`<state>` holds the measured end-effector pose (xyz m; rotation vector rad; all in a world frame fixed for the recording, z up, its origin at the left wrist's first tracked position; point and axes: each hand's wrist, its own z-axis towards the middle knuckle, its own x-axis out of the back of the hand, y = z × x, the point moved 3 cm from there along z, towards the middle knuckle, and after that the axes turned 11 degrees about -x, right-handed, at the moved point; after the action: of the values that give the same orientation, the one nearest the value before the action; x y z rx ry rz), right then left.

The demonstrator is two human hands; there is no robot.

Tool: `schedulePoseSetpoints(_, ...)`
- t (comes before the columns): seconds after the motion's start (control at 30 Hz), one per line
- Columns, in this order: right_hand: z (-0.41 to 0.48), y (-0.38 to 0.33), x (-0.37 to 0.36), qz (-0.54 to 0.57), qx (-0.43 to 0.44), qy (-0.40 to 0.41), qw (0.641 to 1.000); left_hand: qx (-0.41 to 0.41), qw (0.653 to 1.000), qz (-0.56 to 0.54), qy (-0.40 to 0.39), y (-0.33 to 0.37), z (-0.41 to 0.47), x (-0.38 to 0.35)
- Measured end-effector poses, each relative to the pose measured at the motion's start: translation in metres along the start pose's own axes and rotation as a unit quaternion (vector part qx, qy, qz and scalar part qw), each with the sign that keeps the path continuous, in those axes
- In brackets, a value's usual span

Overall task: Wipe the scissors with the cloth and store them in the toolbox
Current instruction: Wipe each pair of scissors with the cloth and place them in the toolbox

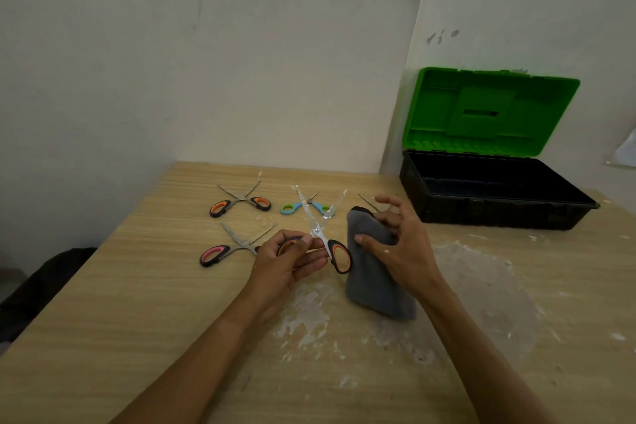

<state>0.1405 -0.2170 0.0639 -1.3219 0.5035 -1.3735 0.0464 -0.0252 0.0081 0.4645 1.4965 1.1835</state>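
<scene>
Aloft, open scissors (317,231) beside grey cloth (373,280)

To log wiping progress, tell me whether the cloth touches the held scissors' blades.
Apart. The head view shows table between the cloth and the scissors' open blades.

The scissors (317,233) in my left hand (285,260) have bright, glossy metal blades smeared with white residue, and smooth black-and-orange plastic handles. The cloth (375,286) my right hand (399,241) grips is grey, soft and matt. The table (137,303) is pale wood-grain, matt, crusted with rough white patches at lower centre. At the right, the toolbox (495,213) is plastic: a slightly shiny green lid, a dull black base.
</scene>
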Motion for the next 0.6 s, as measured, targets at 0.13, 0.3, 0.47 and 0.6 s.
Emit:
schedulePoseSetpoints(0.13,0.001,0.005,-0.001,-0.03,0.02,0.0,0.999,0.003,1.0,0.002,0.0,0.0,-0.001,-0.001)
schedulePoseSetpoints(0.3,0.001,0.003,-0.005,-0.033,0.044,0.02,0.998,0.001,1.0,0.009,-0.006,-0.001,-0.001,-0.002)
schedulePoseSetpoints(0.47,-0.002,-0.003,-0.012,-0.041,0.043,0.038,0.998,-0.003,1.0,0.027,-0.01,-0.002,-0.001,0.0)
schedulePoseSetpoints(0.6,-0.007,-0.004,-0.017,-0.087,0.045,0.044,0.994,0.001,0.999,0.034,-0.01,-0.004,-0.001,0.0)
